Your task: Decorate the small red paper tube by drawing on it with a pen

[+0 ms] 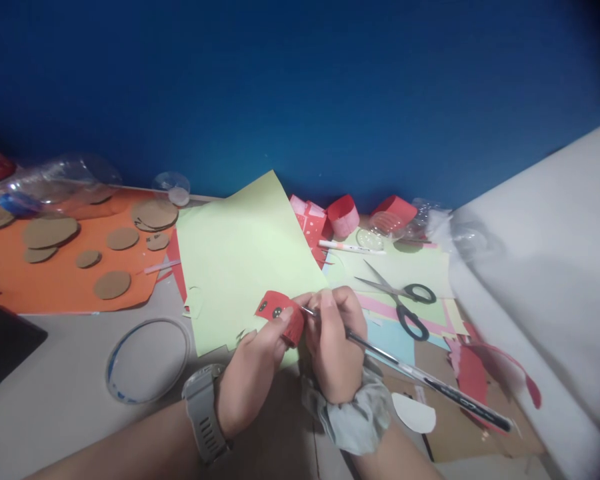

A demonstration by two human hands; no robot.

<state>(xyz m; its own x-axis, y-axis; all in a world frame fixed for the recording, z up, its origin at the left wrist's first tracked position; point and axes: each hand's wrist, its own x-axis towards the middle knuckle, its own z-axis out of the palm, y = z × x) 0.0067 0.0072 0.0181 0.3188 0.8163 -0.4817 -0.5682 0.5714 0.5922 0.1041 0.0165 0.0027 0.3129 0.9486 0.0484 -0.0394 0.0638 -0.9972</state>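
My left hand [253, 373], with a grey watch on its wrist, pinches a small red paper piece [276, 313] that has two dark dots on it. My right hand [334, 343], a grey scrunchie on the wrist, is closed round a long black pen [430, 381]. The pen's tip touches the right edge of the red piece. Both hands hover over a light green paper sheet [240, 257] near the table's front.
Black-handled scissors [405, 300] lie on coloured paper to the right. An orange sheet [55, 273] with several brown cardboard discs is at left, with a clear round lid [147, 360] below it. Red paper rings [344, 215], a white marker [350, 248] and plastic bottles sit by the blue wall.
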